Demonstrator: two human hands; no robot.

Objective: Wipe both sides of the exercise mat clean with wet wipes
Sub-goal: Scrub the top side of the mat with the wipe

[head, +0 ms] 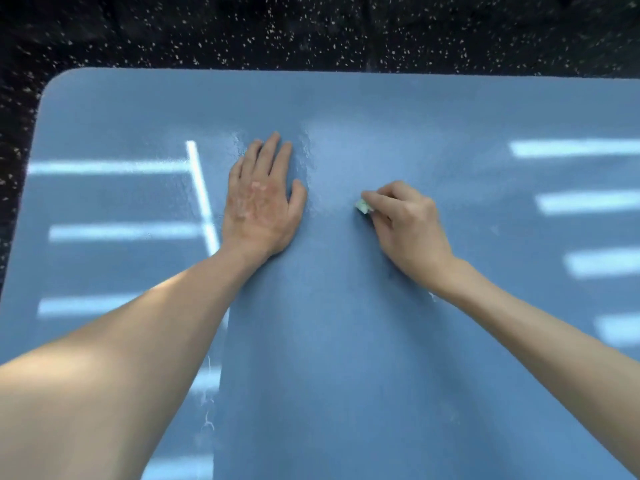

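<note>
A blue exercise mat [363, 341] fills most of the head view, with a rounded corner at the far left. My left hand [259, 206] lies flat on it, palm down, fingers straight and pointing away from me. My right hand [405, 226] is to its right, fingers curled round a small wadded wet wipe [363, 206]; only a pale green-white bit shows at my fingertips, pressed on the mat. A wet sheen with streaks marks the mat between and beyond the two hands.
Black rubber floor with white speckles [311, 29] runs beyond the mat's far edge and along its left edge. Bright bars of reflected light [110, 167] lie across the mat's left and right parts.
</note>
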